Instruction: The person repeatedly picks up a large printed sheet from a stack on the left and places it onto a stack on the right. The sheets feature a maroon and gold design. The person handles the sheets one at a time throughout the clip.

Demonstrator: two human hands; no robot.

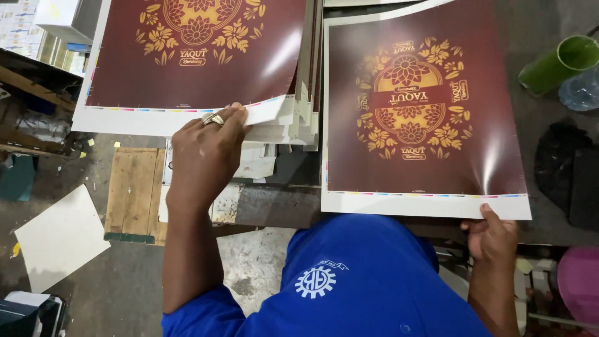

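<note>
The work in hand looked like the sorting of printed sheets, one taken from a stack and laid apart. The left hand (206, 150) was closed in a pinch, thumb under and fingers over, on the white lower corner of the top sheet (193, 56) of the stack (298, 122); a ring sat on one finger. Under that corner the edges of the other sheets fanned out in steps just to the right of the hand. The right hand (493, 240) gripped the near right corner of a single sheet (424, 118), thumb on top of the white margin and the fingers hidden beneath, so it was closed on the sheet. That sheet lay flat on the dark surface (543, 156), just beyond the right hand and touching the stack's side.

By my judgement the next move called for a clean peel of only one sheet at the left hand, as the glossy sheets would cling and slide.

Both sheets were dark maroon with a gold flower pattern, a white border and a thin strip of colour marks along the near edge; light glared off them. A green cup (558, 62) lay well beyond the right hand.
</note>
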